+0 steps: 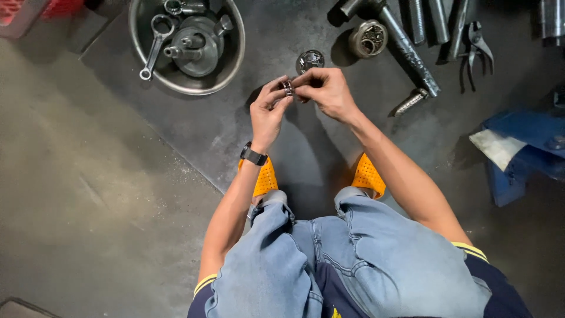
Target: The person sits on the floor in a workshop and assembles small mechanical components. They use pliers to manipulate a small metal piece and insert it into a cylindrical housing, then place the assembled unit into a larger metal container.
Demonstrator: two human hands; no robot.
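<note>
Steel bowl [232, 65] far left on floor, wrench [154, 44] and engine parts inside. Your left hand [268, 112] pinches small ring bearing [287, 88] by its rim; your right hand [328, 91] closes fingertips on its other side, above dark floor mat [194, 129]. Bearing: small, metallic, ribbed, partly hidden by fingers. Risk: oily fingertip grip slips, bearing drops, rolls among parts. Round part [309, 60] just beyond hands; pliers [474, 44] far right.

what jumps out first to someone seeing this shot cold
Both hands, the left hand and right hand, meet at centre, pinching a small round metal bearing ring. At top left sits a round steel basin holding a grey wrench and engine parts. Bright orange perforated shoes show below the hands.
</note>
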